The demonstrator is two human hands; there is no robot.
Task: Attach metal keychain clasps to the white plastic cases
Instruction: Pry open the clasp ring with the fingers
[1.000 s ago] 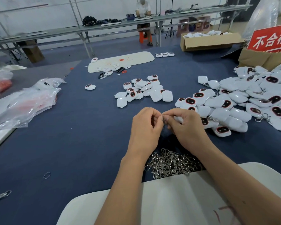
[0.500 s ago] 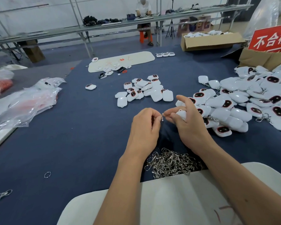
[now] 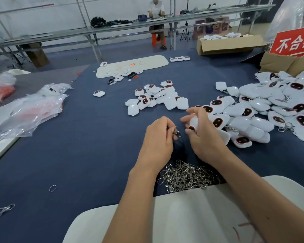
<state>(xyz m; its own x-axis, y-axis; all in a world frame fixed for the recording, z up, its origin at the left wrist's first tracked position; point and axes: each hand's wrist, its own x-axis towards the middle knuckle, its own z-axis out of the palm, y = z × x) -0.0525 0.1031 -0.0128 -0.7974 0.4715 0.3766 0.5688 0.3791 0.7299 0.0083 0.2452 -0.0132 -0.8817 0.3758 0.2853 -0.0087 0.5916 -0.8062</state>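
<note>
My left hand (image 3: 159, 137) pinches a metal keychain clasp (image 3: 177, 132) over the blue table. A little to its right, my right hand (image 3: 203, 133) holds a white plastic case (image 3: 194, 123) in its palm, blurred with motion. The two hands are slightly apart. A heap of loose metal clasps (image 3: 187, 176) lies near the front edge between my forearms. A big pile of white cases (image 3: 263, 109) with dark red-rimmed windows spreads at the right. A smaller group of cases (image 3: 156, 98) lies at mid table.
Clear plastic bags (image 3: 28, 109) lie at the left. A lone ring (image 3: 52, 188) and a stray clasp (image 3: 4, 209) sit at the front left. Cardboard boxes (image 3: 230, 44) and a red sign (image 3: 293, 42) stand at the back right. A white pad (image 3: 147, 64) lies far back.
The hands, joined a second ago, have parted. My right hand has drawn to the right with a white case in it. My left hand keeps the clasp in place.
</note>
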